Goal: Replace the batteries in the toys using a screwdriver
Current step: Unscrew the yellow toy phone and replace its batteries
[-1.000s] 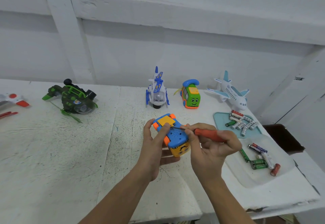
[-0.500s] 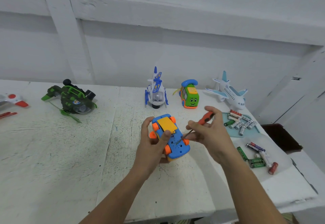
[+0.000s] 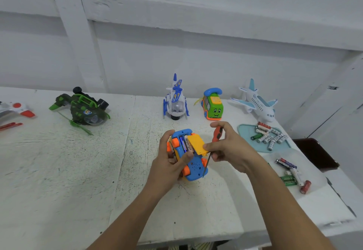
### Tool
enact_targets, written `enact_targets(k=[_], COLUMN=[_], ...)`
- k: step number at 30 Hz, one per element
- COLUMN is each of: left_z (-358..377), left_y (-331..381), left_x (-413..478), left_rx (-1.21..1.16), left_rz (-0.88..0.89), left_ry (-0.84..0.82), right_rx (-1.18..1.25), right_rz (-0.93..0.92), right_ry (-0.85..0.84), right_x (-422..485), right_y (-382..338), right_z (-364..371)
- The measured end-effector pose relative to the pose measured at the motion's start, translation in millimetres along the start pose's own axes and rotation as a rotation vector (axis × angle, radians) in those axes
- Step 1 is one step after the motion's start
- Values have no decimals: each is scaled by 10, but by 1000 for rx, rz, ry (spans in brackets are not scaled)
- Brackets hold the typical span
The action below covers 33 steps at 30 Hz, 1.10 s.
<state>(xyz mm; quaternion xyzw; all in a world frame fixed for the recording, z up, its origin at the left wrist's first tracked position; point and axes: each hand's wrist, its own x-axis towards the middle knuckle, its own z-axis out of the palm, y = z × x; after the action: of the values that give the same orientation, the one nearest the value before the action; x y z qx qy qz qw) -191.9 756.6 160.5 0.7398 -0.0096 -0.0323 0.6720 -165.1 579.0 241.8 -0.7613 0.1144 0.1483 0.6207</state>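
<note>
My left hand (image 3: 170, 159) holds a blue toy car (image 3: 193, 168) with orange wheels upside down above the table. Its yellow battery cover (image 3: 197, 143) is lifted to the right, pinched by the fingertips of my right hand (image 3: 228, 147). Batteries (image 3: 185, 143) lie exposed in the open compartment. The same right hand keeps a red-handled screwdriver (image 3: 217, 133) in its grip, shaft pointing down beside the car. A teal tray (image 3: 244, 132) with several batteries sits at the right, and more loose batteries (image 3: 289, 173) lie nearer on a white tray.
Along the back stand a white-blue helicopter (image 3: 175, 100), a green phone car (image 3: 213, 105) and a white airplane (image 3: 257, 102). A green helicopter (image 3: 82, 108) lies at the left, a red-white toy (image 3: 16, 109) at the far left edge. A dark box (image 3: 316, 153) sits off the table's right.
The screwdriver tip left the car's underside and the tool swung upright in my right hand. The yellow cover has come up off the compartment, baring the batteries.
</note>
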Motion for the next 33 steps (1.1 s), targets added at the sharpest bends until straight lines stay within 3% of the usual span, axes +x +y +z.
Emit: enact_targets(k=[4, 7, 13, 19, 27, 33], left_z=[-28, -43, -53, -72, -40, 173], left_y=[-47, -55, -100, -88, -31, 134], left_x=[30, 33, 29, -6, -46, -76], left_rx=[-30, -55, -69, -71, -71, -86], left_rz=[21, 22, 0, 11, -6, 8], left_ry=[49, 56, 40, 33, 33, -14], right_rx=[24, -131, -299, -442, -493, -243], right_rz=[25, 81, 272, 321, 261, -55], right_ry=[47, 81, 8, -31, -18, 123], right_x=[18, 59, 154, 166, 107, 49], right_y=[24, 113, 393, 418, 344, 132], right_z=[-170, -181, -109, -119, -204, -470])
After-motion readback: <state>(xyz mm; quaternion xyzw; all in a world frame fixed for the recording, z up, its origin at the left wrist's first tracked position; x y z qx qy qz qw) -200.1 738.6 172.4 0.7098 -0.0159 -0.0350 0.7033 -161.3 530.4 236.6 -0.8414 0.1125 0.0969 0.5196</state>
